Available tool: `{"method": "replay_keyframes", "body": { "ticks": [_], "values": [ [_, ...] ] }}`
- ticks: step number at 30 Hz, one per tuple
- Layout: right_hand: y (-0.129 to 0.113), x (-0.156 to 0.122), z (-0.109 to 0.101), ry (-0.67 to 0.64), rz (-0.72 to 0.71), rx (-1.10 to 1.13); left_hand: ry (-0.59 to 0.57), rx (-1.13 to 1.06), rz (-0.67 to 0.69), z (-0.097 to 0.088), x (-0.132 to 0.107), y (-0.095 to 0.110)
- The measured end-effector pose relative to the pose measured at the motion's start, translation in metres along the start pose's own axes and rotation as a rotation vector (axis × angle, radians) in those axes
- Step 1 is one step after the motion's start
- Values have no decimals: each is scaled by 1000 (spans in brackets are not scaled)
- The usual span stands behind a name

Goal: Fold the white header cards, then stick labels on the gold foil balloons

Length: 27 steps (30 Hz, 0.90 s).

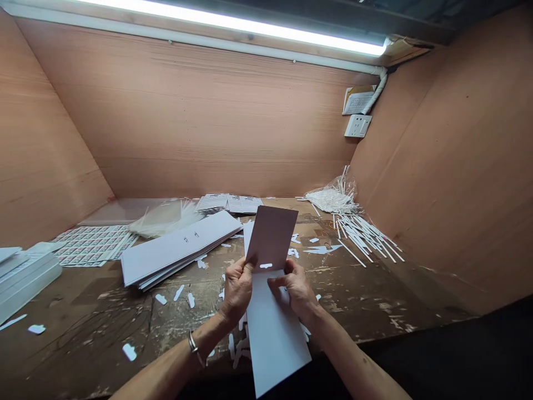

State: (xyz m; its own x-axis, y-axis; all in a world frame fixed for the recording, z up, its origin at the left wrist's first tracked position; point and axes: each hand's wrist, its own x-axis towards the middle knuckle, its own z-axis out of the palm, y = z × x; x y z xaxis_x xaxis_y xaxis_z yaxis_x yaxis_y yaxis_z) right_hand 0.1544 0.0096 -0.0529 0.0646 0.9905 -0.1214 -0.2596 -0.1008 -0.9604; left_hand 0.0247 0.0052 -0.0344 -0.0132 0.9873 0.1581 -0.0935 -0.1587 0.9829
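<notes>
From the head view, we're in a booth of reddish-brown wooden panels, a back wall [233,122] with faint horizontal grain, and a glowing light tube [250,25] slanting across the top! A white socket [358,126] sits in the far right corner. Below, the tabletop [358,311] is dark brown, scuffed and scratched, pale patches showing through.

And here's the centre of things: a long, smooth, matte white card [277,333], raised at the near edge, its shaded upper panel bent up at a crease beside a small slot. The left hand [238,286] has its fingers curled tight on the left edge; the right hand [298,289] grips the right edge near the crease, one digit laid across the face.

To the left, a stack of flat oblong cards [166,253] lies aslant, with printed label sheets [91,244] beyond. Far right, thin, straight white sticks [370,236] fan out before a crinkly clear bag [333,194]. Little tabbed paper offcuts [130,351] litter the wood!
</notes>
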Motion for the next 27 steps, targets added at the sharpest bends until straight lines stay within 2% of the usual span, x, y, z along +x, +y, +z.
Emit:
{"method": "replay_keyframes", "body": {
  "ticks": [4,10,15,20,23,27],
  "values": [
    [3,1,0,24,26,-4,33,132,78,1,-3,5],
    [-3,-3,4,-14,9,41,87,315,189,2,-6,7],
    [-7,-9,12,29,-20,3,22,365,286,3,-10,5],
    [-1,-2,20,68,-62,-42,-22,394,362,4,-11,6],
    [3,5,21,74,-82,-45,-58,351,342,4,-9,5],
    [4,8,18,98,-101,-120,-70,235,233,5,-6,2]
  ]
}}
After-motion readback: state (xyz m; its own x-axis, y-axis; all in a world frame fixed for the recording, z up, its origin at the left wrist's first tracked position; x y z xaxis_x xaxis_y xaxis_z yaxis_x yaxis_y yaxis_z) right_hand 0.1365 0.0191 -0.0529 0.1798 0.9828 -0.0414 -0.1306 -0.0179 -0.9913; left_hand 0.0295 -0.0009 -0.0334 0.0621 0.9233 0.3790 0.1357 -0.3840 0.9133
